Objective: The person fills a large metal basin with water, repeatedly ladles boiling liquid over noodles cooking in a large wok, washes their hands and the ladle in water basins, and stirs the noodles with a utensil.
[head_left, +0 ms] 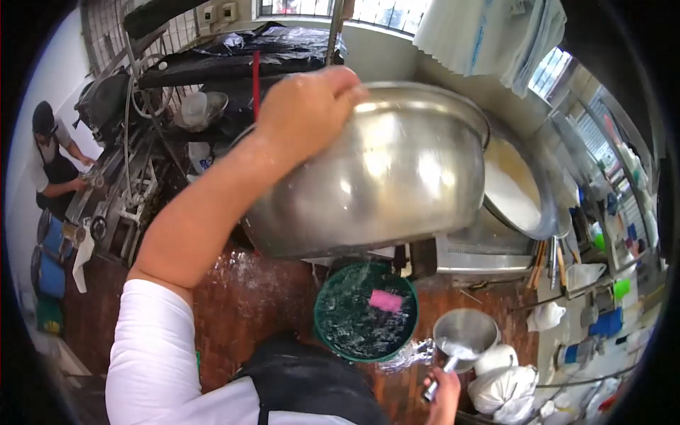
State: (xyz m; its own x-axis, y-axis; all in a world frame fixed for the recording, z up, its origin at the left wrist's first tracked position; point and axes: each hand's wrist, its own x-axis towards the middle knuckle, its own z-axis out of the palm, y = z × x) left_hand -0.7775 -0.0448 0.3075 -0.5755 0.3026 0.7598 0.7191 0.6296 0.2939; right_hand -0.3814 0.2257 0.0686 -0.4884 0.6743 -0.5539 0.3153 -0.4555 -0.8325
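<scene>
My left hand [312, 106] is closed over the rim of a large, shiny metal pot [382, 177], which fills the middle of the view. The pot looks tilted, and its inside is hidden from me. Low on the right, my right hand [445, 392] wraps around the handle of a metal saucepan [466, 333], its round bowl pointing away from me. Between my body and the big pot, a dark green tub [322, 319] stands on the floor with a pink object [386, 300] in it.
Right of the pot, a wide metal pan [549, 212] holds pale contents. White bags [504, 389] lie beside the saucepan. A person [57, 159] works at machinery [134, 177] on the far left. White cloths [489, 35] hang above, and wet-looking white patches mark the reddish floor [234, 319].
</scene>
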